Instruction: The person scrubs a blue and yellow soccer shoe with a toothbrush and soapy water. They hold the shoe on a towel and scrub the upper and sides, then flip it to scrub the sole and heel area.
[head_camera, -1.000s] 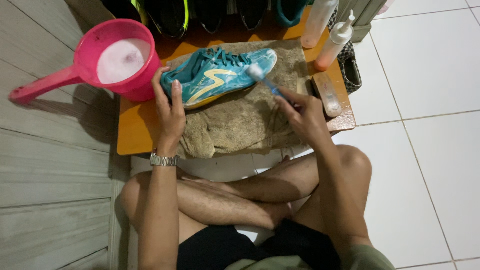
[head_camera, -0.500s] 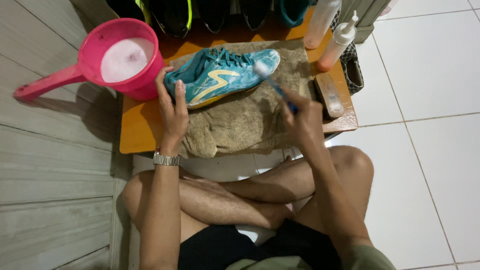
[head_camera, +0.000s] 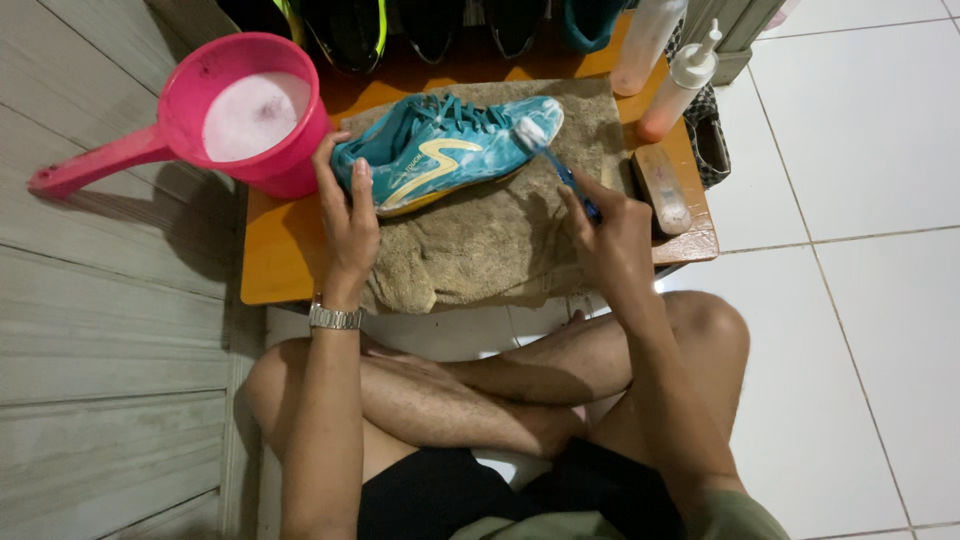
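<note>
Head view shows my left hand (head_camera: 348, 215) pressing the teal shoe (head_camera: 445, 150) flat on the towel (head_camera: 500, 245) — fingers spread. My right hand (head_camera: 612, 235) grips the toothbrush (head_camera: 552, 160). Soapy shoe looks light, bendy, slippery — hold its heel.

Teal shoe (head_camera: 440, 150) w/ yellow stripe lay sideways on towel, soapy; blue toothbrush (head_camera: 555, 160) touched its toe.
</note>
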